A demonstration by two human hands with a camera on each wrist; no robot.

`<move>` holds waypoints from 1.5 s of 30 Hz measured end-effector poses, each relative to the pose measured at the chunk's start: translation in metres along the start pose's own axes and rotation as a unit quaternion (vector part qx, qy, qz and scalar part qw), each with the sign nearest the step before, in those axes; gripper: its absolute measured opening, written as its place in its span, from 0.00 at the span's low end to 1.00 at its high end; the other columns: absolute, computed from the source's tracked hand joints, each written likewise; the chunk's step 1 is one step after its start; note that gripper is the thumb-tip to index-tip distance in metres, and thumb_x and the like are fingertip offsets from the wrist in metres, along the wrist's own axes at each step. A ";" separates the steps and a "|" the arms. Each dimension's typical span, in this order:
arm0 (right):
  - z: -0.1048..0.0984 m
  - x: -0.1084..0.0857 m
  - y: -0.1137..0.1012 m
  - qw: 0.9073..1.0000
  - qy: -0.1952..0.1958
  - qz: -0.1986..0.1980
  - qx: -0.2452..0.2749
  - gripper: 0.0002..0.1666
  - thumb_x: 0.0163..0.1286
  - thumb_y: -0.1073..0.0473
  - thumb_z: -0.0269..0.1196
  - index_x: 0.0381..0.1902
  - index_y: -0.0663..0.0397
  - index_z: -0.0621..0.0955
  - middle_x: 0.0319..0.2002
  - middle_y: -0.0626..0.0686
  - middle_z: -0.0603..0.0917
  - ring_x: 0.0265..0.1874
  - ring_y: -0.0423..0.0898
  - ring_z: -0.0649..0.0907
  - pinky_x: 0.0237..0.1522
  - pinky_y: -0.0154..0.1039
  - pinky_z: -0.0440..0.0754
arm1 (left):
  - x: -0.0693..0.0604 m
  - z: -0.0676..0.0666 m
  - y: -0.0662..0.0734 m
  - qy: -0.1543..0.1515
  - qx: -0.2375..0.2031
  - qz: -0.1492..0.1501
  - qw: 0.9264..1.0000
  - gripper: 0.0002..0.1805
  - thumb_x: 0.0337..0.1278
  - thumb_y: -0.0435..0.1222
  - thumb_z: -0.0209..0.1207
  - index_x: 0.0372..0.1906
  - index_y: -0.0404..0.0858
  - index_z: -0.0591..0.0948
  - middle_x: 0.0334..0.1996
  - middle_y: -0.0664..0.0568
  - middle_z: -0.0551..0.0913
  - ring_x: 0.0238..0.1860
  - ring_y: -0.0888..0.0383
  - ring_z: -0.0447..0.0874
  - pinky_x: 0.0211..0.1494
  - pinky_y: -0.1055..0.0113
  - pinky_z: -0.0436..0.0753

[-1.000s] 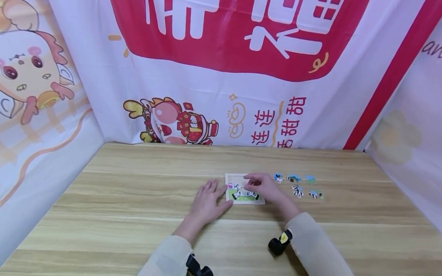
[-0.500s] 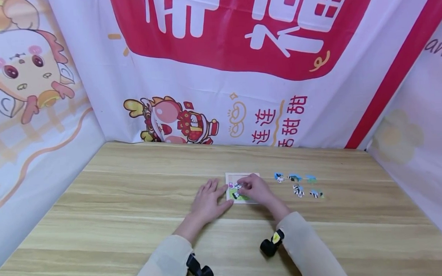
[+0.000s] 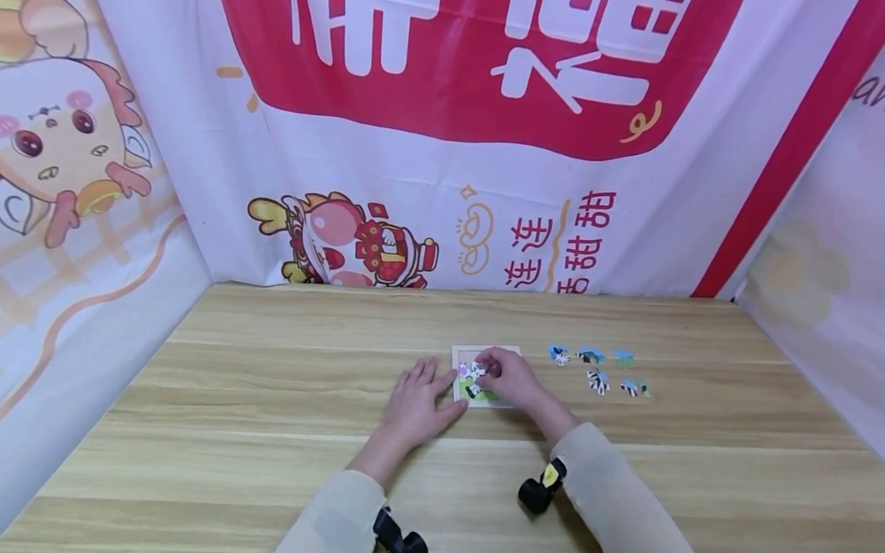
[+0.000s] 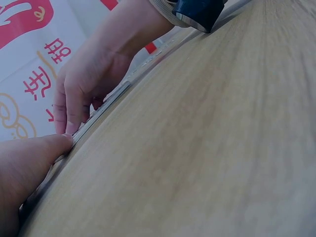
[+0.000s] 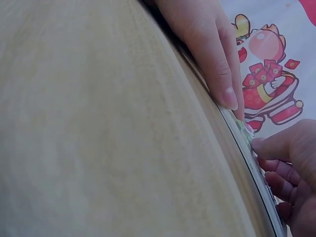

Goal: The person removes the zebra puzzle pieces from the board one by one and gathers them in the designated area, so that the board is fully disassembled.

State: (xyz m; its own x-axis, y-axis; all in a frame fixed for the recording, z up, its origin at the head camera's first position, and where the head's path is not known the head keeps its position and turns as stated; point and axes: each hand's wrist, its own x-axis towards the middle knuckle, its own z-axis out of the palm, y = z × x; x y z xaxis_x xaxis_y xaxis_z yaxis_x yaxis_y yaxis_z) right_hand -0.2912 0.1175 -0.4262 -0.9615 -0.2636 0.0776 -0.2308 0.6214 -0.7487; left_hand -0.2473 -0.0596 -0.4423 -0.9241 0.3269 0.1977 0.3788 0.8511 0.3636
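Observation:
A small framed jigsaw puzzle [image 3: 486, 347] with a zebra picture lies on the table in the head view, partly covered by my right hand. My left hand [image 3: 417, 405] rests flat at its left side, fingers spread, the thumb and index finger at the frame's edge. Over the puzzle, my right hand [image 3: 514, 379] bends its thumb and index finger around a black-and-white puzzle piece [image 3: 477, 370] in the left part of the picture. The right wrist view shows the right thumb [image 5: 269, 146] low against the board, its other fingers curled; the piece itself is mostly hidden there.
Several loose puzzle pieces [image 3: 597, 381] lie on the wooden table [image 3: 267, 361] to the right of the frame. A printed cloth [image 3: 376, 146] hangs behind the table, with more cloth at both sides. Each wrist bears a black camera.
My right hand has shifted left over the puzzle from its right part and now stays near the left pieces, its fingers adjusting slightly. The left hand has kept its place.

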 end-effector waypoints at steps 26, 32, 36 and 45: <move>-0.009 -0.005 -0.004 0.999 0.016 0.008 0.032 0.18 0.49 0.65 0.65 0.42 0.54 0.79 0.30 0.49 0.77 0.30 0.45 0.74 0.32 0.37 0.73 | 0.000 -0.003 0.000 0.011 -0.003 0.013 1.000 0.32 0.51 0.59 0.46 0.58 0.44 0.68 0.61 0.39 0.56 0.62 0.43 0.48 0.61 0.50 0.47; -0.024 -0.006 0.001 0.997 0.017 0.034 0.061 0.17 0.51 0.63 0.65 0.42 0.48 0.80 0.32 0.47 0.78 0.32 0.45 0.74 0.32 0.38 0.73 | 0.001 -0.002 -0.002 0.003 0.005 0.005 1.000 0.32 0.51 0.58 0.47 0.59 0.46 0.68 0.62 0.41 0.55 0.62 0.44 0.47 0.61 0.51 0.47; -0.035 -0.011 0.004 0.998 0.018 0.028 0.056 0.17 0.51 0.61 0.65 0.42 0.47 0.80 0.35 0.47 0.78 0.33 0.45 0.74 0.32 0.38 0.74 | 0.001 -0.003 -0.001 -0.002 0.004 0.006 1.000 0.32 0.51 0.59 0.46 0.59 0.46 0.67 0.62 0.41 0.55 0.62 0.44 0.47 0.62 0.51 0.46; -0.064 -0.026 0.011 0.996 0.021 0.055 0.061 0.18 0.52 0.58 0.65 0.43 0.46 0.80 0.35 0.49 0.78 0.34 0.47 0.73 0.32 0.39 0.72 | 0.001 -0.002 0.000 -0.004 0.005 0.005 1.000 0.32 0.51 0.59 0.46 0.59 0.46 0.67 0.62 0.41 0.55 0.62 0.44 0.47 0.62 0.52 0.46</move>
State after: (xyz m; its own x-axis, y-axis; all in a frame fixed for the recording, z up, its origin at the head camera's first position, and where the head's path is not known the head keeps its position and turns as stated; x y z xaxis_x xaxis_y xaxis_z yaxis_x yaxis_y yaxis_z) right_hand -0.2787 0.1781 -0.3943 -0.9859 -0.1663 0.0161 -0.1063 0.5495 -0.8287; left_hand -0.2477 -0.0603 -0.4401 -0.9203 0.3392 0.1950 0.3885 0.8515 0.3521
